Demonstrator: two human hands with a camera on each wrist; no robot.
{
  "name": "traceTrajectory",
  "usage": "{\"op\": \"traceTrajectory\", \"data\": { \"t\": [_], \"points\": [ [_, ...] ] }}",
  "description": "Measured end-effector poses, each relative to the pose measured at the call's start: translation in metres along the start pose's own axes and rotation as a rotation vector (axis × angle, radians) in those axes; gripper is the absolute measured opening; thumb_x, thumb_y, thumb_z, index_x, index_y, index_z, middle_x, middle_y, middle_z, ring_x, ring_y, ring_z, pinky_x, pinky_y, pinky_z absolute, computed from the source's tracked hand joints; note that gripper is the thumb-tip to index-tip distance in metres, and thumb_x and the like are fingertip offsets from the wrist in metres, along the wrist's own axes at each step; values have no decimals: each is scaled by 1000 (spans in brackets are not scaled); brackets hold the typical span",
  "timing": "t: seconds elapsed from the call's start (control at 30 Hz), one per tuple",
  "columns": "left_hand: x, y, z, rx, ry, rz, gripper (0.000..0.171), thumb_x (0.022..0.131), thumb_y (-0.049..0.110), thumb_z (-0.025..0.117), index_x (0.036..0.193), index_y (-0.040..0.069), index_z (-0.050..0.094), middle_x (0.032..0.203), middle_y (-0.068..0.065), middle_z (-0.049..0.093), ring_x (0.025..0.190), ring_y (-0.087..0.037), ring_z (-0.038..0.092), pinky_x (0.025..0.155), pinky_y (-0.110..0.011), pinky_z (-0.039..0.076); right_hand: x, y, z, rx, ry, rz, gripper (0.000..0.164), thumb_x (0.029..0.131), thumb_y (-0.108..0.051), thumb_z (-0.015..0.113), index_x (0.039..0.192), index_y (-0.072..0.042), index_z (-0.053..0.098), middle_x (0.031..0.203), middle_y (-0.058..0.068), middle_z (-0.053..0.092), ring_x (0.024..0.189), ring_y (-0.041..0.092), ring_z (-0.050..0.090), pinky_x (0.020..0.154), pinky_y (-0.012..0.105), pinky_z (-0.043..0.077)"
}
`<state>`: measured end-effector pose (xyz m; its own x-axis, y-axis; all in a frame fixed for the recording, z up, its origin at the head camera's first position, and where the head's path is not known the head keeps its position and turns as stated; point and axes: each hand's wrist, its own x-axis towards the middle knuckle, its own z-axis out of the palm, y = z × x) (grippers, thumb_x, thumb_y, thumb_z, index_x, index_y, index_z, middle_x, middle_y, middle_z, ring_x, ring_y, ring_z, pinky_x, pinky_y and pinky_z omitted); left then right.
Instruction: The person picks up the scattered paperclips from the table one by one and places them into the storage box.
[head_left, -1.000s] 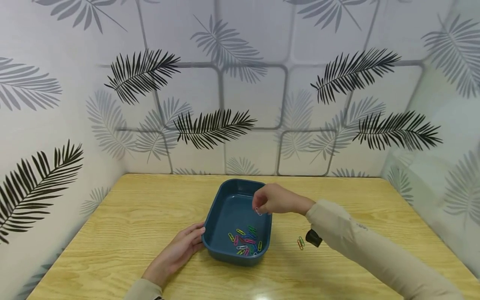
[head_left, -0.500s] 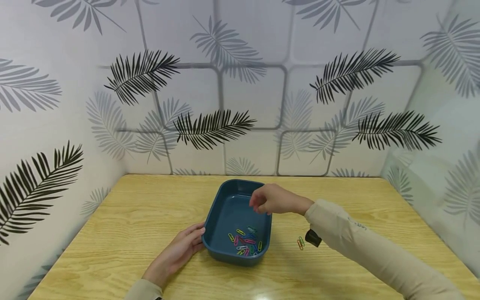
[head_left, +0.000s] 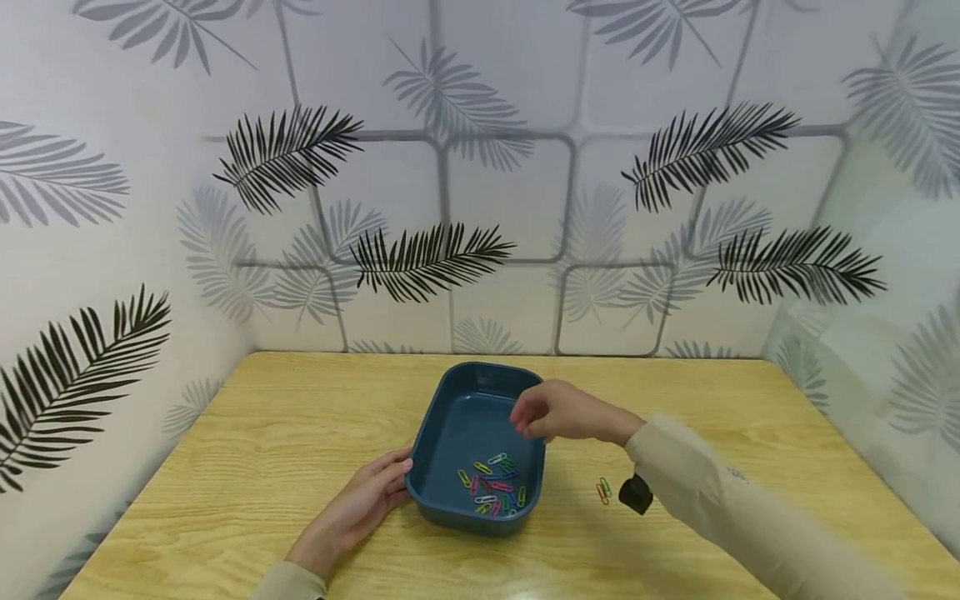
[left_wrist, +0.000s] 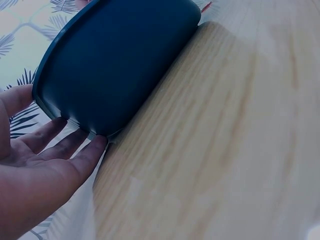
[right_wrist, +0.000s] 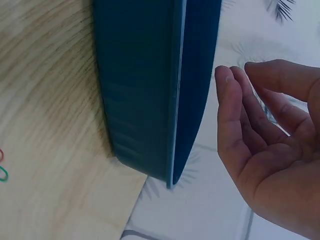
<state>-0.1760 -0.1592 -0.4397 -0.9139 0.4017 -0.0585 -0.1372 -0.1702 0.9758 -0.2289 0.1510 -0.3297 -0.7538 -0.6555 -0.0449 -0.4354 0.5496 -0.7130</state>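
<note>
A dark blue rectangular tray (head_left: 468, 421) sits mid-table in the head view, several coloured paper clips (head_left: 502, 487) gathered at its near end. One white paper clip (head_left: 497, 458) lies at the far side of that group. My left hand (head_left: 360, 504) touches the tray's left side; in the left wrist view, its spread fingers rest against the outer wall (left_wrist: 115, 65), thumb at the rim. Over the tray's right edge hovers my right hand (head_left: 566, 410), its fingers loosely bent. The right wrist view shows a gap between thumb and fingertips with nothing held.
To the right of the tray, a red paper clip (head_left: 602, 494) and a green paper clip (head_left: 606, 484) lie together on the wooden table (head_left: 300, 417). A black device (head_left: 635, 493) is on the right wrist. Leaf-patterned walls (head_left: 502, 317) border the table.
The white paper clip pinched in my right hand a second ago has been let go and a white one now lies in the tray. That hand has shifted slightly right and nearer. The left hand stays put.
</note>
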Motion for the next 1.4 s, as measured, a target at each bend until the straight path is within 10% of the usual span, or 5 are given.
{"op": "traceTrajectory", "data": {
  "t": [0.6, 1.4],
  "points": [
    [0, 0, 0, 12, 5, -20, 63, 103, 23, 48, 146, -14, 21, 147, -31, 32, 128, -30, 44, 102, -36, 40, -47, 66, 11, 183, 395, 85, 17, 91, -1, 63, 107, 6, 65, 97, 18, 67, 90, 38, 63, 72, 48, 53],
    [3, 0, -1, 8, -4, -25, 65, 103, 25, 47, 147, -13, 19, 147, -31, 31, 128, -28, 45, 102, -36, 40, -69, 103, 14, 32, 224, 136, 24, 81, -1, 75, 102, 6, 64, 89, 5, 64, 83, 20, 61, 72, 35, 52]
  ]
}}
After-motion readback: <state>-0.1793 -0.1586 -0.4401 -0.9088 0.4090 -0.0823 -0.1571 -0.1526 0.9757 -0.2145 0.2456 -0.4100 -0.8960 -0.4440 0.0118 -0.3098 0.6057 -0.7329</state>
